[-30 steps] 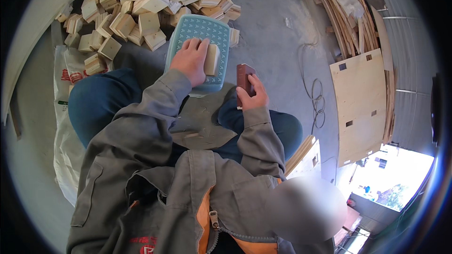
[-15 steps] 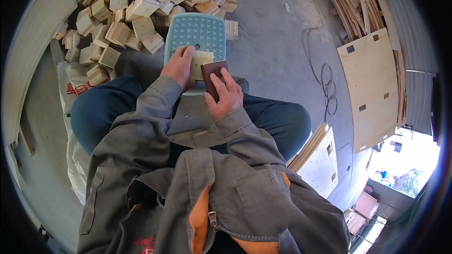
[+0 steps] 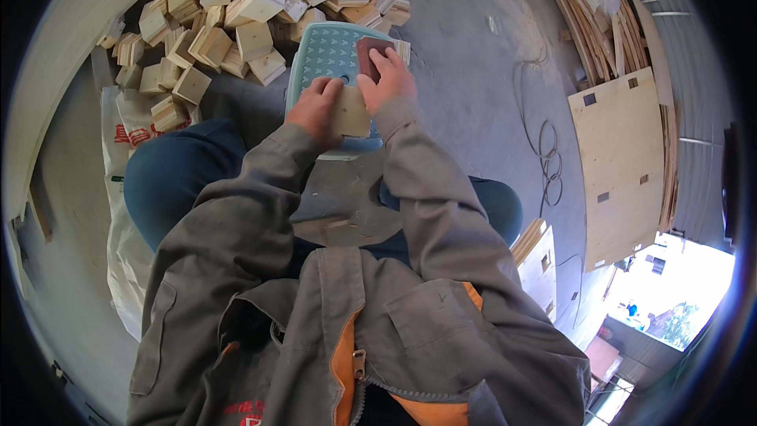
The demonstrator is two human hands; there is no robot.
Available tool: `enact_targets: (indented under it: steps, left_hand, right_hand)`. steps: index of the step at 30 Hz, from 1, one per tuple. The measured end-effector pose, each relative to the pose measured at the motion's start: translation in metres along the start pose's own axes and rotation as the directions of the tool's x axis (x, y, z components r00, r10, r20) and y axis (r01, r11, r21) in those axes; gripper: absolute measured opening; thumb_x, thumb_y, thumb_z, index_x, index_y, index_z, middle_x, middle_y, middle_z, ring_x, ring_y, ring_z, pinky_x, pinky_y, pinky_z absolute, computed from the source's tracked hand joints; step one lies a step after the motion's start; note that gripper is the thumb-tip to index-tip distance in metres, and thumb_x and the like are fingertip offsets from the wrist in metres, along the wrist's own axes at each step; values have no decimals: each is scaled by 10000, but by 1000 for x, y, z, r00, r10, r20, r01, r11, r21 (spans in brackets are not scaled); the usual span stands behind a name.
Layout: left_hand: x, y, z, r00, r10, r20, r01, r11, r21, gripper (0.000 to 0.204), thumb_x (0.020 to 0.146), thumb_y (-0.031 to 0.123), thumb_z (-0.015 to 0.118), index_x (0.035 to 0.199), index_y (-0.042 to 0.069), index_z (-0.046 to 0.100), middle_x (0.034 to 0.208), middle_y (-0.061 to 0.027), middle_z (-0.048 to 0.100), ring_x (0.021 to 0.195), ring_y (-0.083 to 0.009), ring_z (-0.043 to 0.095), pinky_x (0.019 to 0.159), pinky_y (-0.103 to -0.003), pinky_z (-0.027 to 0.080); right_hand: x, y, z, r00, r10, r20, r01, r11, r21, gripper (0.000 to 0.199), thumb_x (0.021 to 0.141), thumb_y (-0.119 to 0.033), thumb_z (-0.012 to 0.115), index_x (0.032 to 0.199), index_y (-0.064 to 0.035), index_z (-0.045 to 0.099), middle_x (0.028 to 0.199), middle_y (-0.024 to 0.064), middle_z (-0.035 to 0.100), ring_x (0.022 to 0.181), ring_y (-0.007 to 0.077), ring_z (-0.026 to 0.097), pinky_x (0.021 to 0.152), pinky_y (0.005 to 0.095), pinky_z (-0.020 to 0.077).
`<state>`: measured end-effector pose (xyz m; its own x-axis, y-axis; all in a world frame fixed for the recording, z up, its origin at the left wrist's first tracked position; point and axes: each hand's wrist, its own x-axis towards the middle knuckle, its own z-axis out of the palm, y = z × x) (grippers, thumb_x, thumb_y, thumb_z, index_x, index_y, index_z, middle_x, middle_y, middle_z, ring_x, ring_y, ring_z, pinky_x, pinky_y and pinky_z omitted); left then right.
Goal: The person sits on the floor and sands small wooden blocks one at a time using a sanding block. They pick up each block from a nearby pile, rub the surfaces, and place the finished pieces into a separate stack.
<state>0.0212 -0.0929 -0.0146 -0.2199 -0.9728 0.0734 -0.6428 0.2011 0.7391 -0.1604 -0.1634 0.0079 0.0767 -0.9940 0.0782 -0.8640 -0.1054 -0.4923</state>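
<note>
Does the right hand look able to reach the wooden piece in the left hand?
Probably yes: the right hand is close beside the wooden piece, nothing visible between them, though it already holds a dark red block.

Hands (image 3: 392, 83) partly hide both held blocks (image 3: 352, 117); the top edge crops the wood pile (image 3: 262, 4).

The stool (image 3: 318, 57) is light blue with rows of small motifs, the wood piece (image 3: 352, 115) toward its near edge pale tan, the far-right-corner block (image 3: 367, 57) reddish brown.

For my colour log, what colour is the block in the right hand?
The block is reddish-brown, best seen in the head view.
</note>
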Motion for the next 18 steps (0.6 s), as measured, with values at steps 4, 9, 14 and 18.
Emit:
enact_targets:
  steps: [4, 9, 14, 18]
  left_hand:
    - [-1, -1, 1, 1000, -11, -5, 11, 1000, -9, 959, 611, 133, 916, 1459, 60, 476, 1455, -254, 524, 1307, -475, 575, 1097, -479, 520]
    - [-1, -20, 11, 996, 30, -85, -28, 999, 27, 886, 669, 112, 895, 1452, 58, 485, 1464, -238, 527, 1322, -468, 570, 1108, -477, 512]
    - [0, -5, 10, 996, 8, -83, -10, 1000, -30, 863, 680, 102, 891, 1444, 57, 494, 1464, -225, 530, 1325, -456, 571, 1107, -468, 516]
    - [-3, 3, -2, 999, -33, -32, 32, 999, -16, 855, 675, 97, 889, 1440, 58, 508, 1456, -219, 536, 1322, -447, 571, 1110, -458, 518]
  right_hand:
    - [-69, 1, 0, 989, -121, -81, 122, 992, 8, 624, 875, -295, 788, 1477, -197, 657, 1615, 147, 500, 1372, 425, 540, 1163, 523, 440]
    - [-177, -20, -23, 970, -244, 11, 245, 967, -71, 668, 819, -234, 844, 1463, -192, 675, 1627, 151, 488, 1377, 378, 550, 1137, 512, 438]
    - [-180, -6, -37, 979, -202, 2, 202, 978, -47, 652, 809, -233, 840, 1443, -239, 689, 1618, 84, 508, 1339, 368, 550, 1091, 528, 446]
    - [-148, -5, -34, 983, -184, -13, 183, 981, -68, 608, 841, -226, 815, 1436, -230, 693, 1621, 88, 503, 1353, 375, 547, 1115, 532, 439]
